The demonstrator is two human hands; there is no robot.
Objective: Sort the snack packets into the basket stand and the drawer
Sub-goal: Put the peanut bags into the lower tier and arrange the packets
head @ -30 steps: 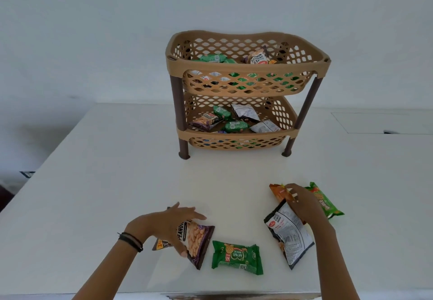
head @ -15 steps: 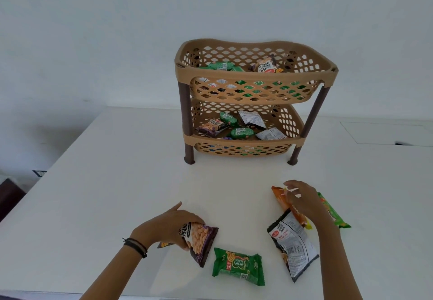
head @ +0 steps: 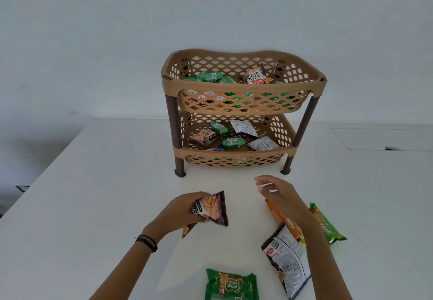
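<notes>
- Since a second ago your left hand has lifted the purple peanut packet off the white table and carried it forward; your right hand has let go of the packets on its side and risen above them.
- Your left fingers are clamped round the packet's lower end; its free end points up and ahead, towards the basket stand.
- Your right hand is spread and empty, above the orange packet.
- The stand lies straight ahead of the left grip and slightly right; both tiers already hold packets.
- Still on the table: the green biscuit pack, the white-backed peanut packet and the green packet.
- No drawer is visible.
</notes>
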